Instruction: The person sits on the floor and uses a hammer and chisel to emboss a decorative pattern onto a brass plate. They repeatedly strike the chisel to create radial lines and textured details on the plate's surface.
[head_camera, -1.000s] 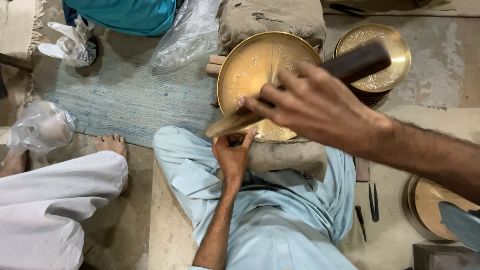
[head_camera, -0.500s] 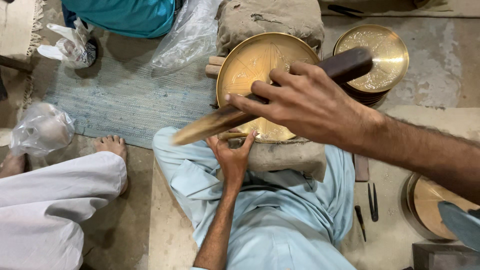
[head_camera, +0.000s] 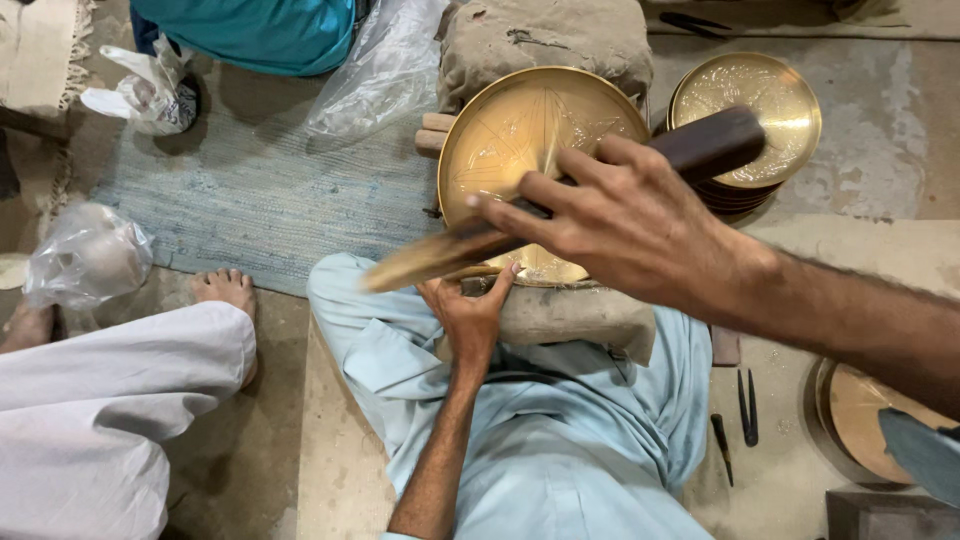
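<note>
Nearest the camera, the right hand (head_camera: 625, 225) is closed round the dark handle of a wooden mallet (head_camera: 560, 205), whose pale, blurred head now points down and to the left over the lap; half a second ago it sat higher and nearer the plate's rim, so the swing is still coming down and the blow is, I judge, not yet landed. Just beneath it the left hand (head_camera: 470, 315) rests at the near rim of the brass plate (head_camera: 520, 130), fingers partly curled; whether it pinches a small tool I cannot tell. The plate lies tilted on a padded block (head_camera: 570, 315) across the knees, unmoved. Farther off a stack of brass dishes (head_camera: 750, 100) sits to the right, and a blue rug (head_camera: 260, 200) lies to the left.
</note>
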